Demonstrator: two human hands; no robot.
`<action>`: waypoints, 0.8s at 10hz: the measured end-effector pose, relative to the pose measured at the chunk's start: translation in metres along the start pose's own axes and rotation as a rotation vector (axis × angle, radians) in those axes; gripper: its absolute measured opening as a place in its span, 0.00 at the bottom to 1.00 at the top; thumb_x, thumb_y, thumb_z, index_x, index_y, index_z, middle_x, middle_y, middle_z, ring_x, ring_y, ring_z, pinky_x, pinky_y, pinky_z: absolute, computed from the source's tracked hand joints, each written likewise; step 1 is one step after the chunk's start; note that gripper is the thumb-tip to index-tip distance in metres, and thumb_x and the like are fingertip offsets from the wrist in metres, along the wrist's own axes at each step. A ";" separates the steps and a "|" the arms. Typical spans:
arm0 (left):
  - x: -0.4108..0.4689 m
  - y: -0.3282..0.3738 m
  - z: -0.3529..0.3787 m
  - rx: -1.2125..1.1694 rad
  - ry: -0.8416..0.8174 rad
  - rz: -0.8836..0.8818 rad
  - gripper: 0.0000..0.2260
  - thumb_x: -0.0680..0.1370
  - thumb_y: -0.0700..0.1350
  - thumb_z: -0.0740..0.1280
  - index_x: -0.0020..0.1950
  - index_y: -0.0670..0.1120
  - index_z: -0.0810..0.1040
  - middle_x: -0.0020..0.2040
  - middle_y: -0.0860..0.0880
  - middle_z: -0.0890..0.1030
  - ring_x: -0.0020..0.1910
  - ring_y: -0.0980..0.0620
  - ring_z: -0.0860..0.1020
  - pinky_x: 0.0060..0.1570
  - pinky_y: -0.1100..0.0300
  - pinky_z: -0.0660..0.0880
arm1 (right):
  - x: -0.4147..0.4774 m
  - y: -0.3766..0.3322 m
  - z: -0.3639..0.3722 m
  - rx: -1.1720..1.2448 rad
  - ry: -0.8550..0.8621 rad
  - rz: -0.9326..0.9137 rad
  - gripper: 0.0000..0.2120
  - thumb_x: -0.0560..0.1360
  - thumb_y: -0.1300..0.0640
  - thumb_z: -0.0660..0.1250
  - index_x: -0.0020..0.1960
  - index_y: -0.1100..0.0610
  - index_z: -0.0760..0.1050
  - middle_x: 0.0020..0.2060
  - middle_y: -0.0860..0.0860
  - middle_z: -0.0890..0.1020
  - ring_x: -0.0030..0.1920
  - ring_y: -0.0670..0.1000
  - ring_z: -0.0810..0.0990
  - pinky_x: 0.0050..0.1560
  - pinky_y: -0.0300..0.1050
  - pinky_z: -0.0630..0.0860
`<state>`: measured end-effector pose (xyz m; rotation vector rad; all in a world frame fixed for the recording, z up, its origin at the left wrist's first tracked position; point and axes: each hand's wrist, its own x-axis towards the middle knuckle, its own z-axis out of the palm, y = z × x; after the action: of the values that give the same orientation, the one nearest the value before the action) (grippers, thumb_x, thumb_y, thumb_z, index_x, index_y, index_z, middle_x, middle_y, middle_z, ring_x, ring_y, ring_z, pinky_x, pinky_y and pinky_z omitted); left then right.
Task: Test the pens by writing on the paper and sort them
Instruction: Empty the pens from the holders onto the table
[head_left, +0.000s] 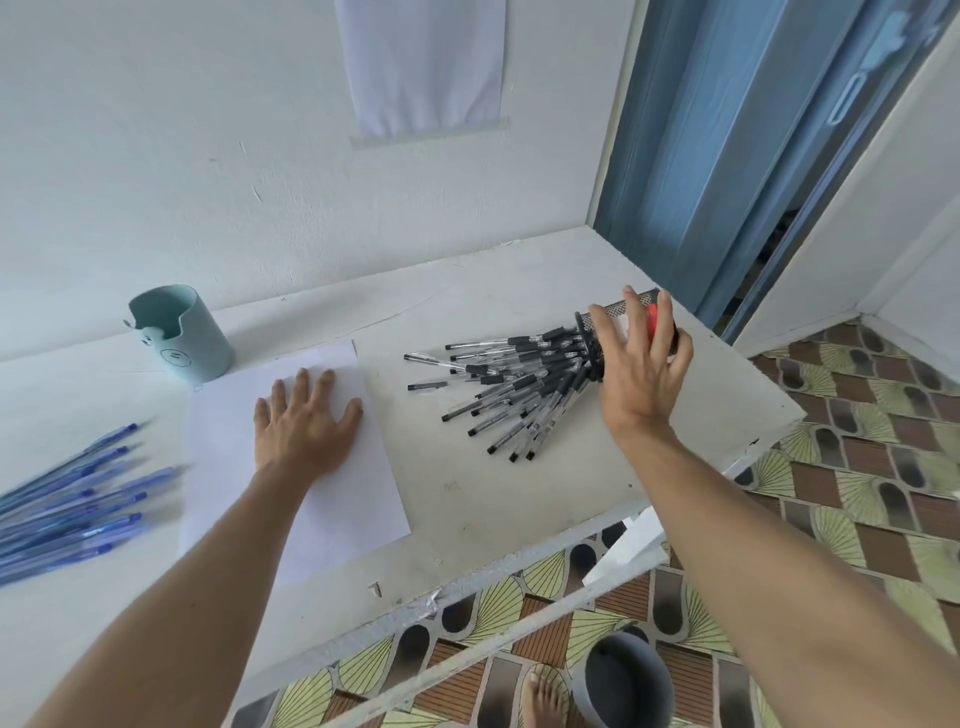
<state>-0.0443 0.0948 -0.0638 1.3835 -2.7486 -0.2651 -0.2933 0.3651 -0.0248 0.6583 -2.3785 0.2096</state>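
A white sheet of paper (322, 499) lies on the table, and my left hand (304, 423) rests flat on it with fingers spread. My right hand (641, 364) grips a black mesh pen holder (618, 312) that is tipped on its side at the right. Several clear pens with black caps (519, 395) spill out of its mouth and fan across the table toward the left. A heap of blue pens (67, 514) lies at the table's left edge. Something red shows behind my right fingers.
A teal cup holder (182, 332) stands upright behind the paper at the left. The white table (519, 499) ends close on the right and front, with patterned floor tiles below. A grey bucket (623, 680) and a bare foot are under the table. A blue door (727, 156) stands at the back right.
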 end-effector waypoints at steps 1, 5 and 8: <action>-0.001 0.000 0.000 0.000 0.005 0.004 0.29 0.81 0.65 0.51 0.80 0.54 0.57 0.82 0.48 0.54 0.81 0.42 0.50 0.78 0.44 0.46 | 0.005 0.007 0.000 -0.035 0.000 0.023 0.38 0.66 0.73 0.72 0.69 0.45 0.68 0.75 0.53 0.66 0.77 0.63 0.60 0.65 0.60 0.65; 0.000 -0.001 0.001 -0.005 0.011 0.010 0.29 0.81 0.64 0.52 0.80 0.54 0.57 0.82 0.47 0.55 0.80 0.42 0.50 0.77 0.44 0.46 | 0.010 0.026 -0.003 0.158 -0.235 0.387 0.47 0.61 0.67 0.79 0.71 0.43 0.61 0.77 0.50 0.61 0.79 0.59 0.50 0.69 0.64 0.56; -0.002 -0.001 -0.001 -0.011 0.009 0.008 0.29 0.81 0.64 0.52 0.80 0.53 0.57 0.82 0.47 0.55 0.80 0.41 0.51 0.77 0.44 0.46 | 0.010 -0.020 -0.015 0.500 -0.063 0.324 0.42 0.58 0.49 0.77 0.68 0.54 0.63 0.61 0.49 0.73 0.67 0.52 0.67 0.62 0.57 0.57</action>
<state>-0.0427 0.0956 -0.0629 1.3675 -2.7408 -0.2731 -0.2817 0.3484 -0.0070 0.4948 -2.4981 0.9579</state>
